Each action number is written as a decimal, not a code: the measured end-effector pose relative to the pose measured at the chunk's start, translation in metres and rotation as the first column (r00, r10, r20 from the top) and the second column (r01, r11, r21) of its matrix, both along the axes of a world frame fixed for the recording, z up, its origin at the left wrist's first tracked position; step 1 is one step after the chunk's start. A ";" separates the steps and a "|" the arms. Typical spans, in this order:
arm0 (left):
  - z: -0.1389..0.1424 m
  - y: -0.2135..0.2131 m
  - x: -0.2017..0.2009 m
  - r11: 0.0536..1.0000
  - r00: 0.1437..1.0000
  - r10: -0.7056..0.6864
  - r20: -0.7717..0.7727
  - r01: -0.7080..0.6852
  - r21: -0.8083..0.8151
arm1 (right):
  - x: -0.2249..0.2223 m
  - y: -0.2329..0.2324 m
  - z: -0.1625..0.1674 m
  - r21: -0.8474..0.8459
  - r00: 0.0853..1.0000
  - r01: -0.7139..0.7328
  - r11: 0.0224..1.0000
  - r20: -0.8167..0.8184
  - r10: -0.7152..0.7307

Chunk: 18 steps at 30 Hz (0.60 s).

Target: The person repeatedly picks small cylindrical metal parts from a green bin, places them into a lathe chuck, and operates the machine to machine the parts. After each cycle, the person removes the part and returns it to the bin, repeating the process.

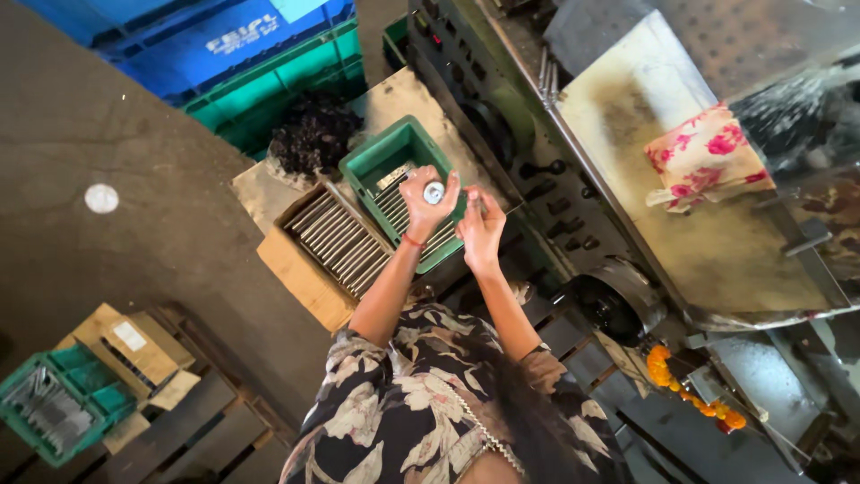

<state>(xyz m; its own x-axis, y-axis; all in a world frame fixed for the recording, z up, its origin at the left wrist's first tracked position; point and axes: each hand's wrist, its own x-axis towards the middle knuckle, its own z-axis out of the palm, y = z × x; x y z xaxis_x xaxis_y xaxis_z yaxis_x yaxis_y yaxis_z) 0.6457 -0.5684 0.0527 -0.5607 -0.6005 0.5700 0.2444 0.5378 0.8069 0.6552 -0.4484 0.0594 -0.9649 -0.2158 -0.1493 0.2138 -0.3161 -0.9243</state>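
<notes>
Crowded workbench edge: left hand [428, 199] probably gripping metal rod [434, 192].

Dark floral short-sleeved top [403, 412], thin red band [412, 240] at one wrist.

The left hand [426, 202] is gripping a small round metal part [434, 192] above the green tray [369, 164] of rods, the right hand [481, 229] hovering just beside that tray.
</notes>
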 end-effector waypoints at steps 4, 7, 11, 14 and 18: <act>0.001 -0.015 -0.001 0.999 1.000 0.009 -0.011 -0.010 -0.037 | 0.005 -0.016 -0.007 -0.042 0.996 0.054 0.998 0.071 -0.051; 0.003 -0.025 -0.004 0.995 1.000 0.015 -0.019 -0.017 -0.101 | 0.007 -0.028 -0.009 -0.060 0.996 0.088 0.994 0.040 -0.086; 0.010 -0.030 -0.009 0.997 0.999 -0.031 -0.026 0.029 -0.071 | 0.006 -0.036 -0.007 -0.132 0.995 0.101 0.986 0.010 -0.101; 0.016 -0.031 -0.014 0.996 0.999 -0.027 -0.036 0.024 -0.088 | 0.003 -0.039 -0.004 -0.175 0.993 0.118 0.977 0.009 -0.118; 0.015 -0.034 -0.021 0.994 0.996 -0.061 -0.059 0.055 -0.091 | -0.001 -0.043 -0.001 -0.227 0.993 0.104 0.968 -0.028 -0.113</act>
<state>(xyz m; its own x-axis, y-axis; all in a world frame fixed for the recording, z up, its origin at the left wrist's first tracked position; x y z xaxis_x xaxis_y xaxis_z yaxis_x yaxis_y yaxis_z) 0.6246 -0.6022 0.0679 -0.5551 -0.5135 0.6543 0.3252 0.5900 0.7390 0.6545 -0.4910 0.0586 -0.9887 -0.1330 -0.0688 0.1302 -0.5363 -0.8339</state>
